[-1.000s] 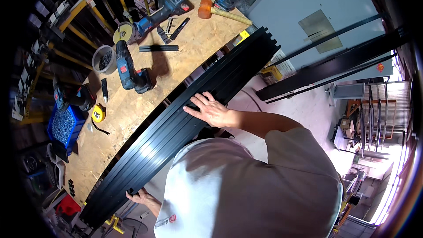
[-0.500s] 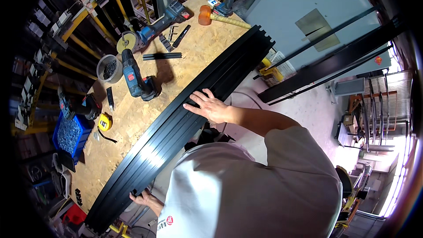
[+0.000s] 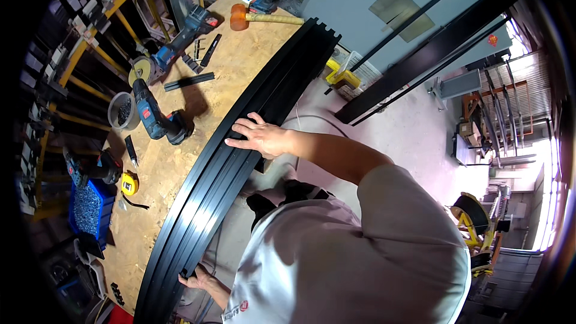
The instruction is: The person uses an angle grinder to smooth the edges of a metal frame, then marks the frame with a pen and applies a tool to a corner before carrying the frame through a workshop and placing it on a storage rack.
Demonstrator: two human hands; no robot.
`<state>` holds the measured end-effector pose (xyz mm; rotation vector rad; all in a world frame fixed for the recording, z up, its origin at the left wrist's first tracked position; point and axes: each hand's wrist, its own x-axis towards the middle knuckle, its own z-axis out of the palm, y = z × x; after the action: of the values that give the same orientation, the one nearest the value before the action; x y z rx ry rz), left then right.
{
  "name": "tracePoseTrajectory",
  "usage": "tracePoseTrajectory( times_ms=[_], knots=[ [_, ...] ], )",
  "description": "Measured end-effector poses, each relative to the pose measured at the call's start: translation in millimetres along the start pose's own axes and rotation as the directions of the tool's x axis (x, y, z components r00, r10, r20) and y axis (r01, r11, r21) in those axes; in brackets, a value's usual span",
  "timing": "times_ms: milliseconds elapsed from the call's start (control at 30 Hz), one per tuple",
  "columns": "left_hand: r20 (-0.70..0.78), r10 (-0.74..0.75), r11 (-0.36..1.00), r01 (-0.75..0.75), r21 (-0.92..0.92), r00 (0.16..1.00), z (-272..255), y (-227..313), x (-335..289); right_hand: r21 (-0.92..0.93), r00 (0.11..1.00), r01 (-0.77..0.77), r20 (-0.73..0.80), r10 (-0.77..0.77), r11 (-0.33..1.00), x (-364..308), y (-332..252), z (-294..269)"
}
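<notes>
Long black grooved metal profiles [image 3: 207, 204] lie side by side along the table's near edge. My right hand [image 3: 261, 137] rests across them about midway, palm down, with its fingers spread. Farther down the near edge, my left hand [image 3: 201, 279] has its thumb and fingertips closed around a small black piece [image 3: 183, 273] against the profile's side. The piece is mostly covered, and its kind is not clear. A cordless drill [image 3: 157, 117] lies on the table beyond the profiles, next to a tub of dark screws [image 3: 124, 111].
On the wooden table [image 3: 168, 168] are an angle grinder [image 3: 171, 51], an orange mallet [image 3: 239, 18], a yellow tape measure [image 3: 129, 183], a utility knife [image 3: 131, 150] and a blue bin of screws [image 3: 90, 207]. Tall black profiles [image 3: 420, 54] lean by a grey panel [image 3: 360, 0].
The whole view has shifted and turned a little, so the table sits farther left. Both hands keep about the same places on the profiles.
</notes>
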<state>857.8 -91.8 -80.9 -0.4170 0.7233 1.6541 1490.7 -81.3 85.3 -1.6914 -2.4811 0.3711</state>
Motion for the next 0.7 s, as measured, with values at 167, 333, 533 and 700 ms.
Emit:
tracePoseTrajectory(
  times_ms=[167, 333, 533, 700],
  knots=[
    [0.022, 0.155, 0.918, -0.152, 0.367, 0.988, 28.0, -23.3, -14.6, -0.076, 0.990, -0.118, 0.074, 0.124, 0.990, -7.5, -17.3, -10.5],
    [0.124, -0.006, 0.828, -0.065, 0.557, 0.992, 42.5, -93.7, -107.2, 0.008, 0.996, -0.066, -0.052, 0.066, 0.998, -59.1, -37.1, -2.2],
    [0.103, 0.011, 0.781, -0.073, 0.620, 0.995, 2.5, -176.5, -242.4, -0.102, 0.895, -0.363, -0.314, 0.316, 0.926, -176.8, 156.9, -31.3],
    [0.048, 0.134, 0.690, -0.129, 0.712, 0.990, 3.7, -191.1, -318.8, -0.175, 0.607, -0.789, -0.079, 0.790, 0.589, -227.9, 276.5, -109.7]
  ],
)
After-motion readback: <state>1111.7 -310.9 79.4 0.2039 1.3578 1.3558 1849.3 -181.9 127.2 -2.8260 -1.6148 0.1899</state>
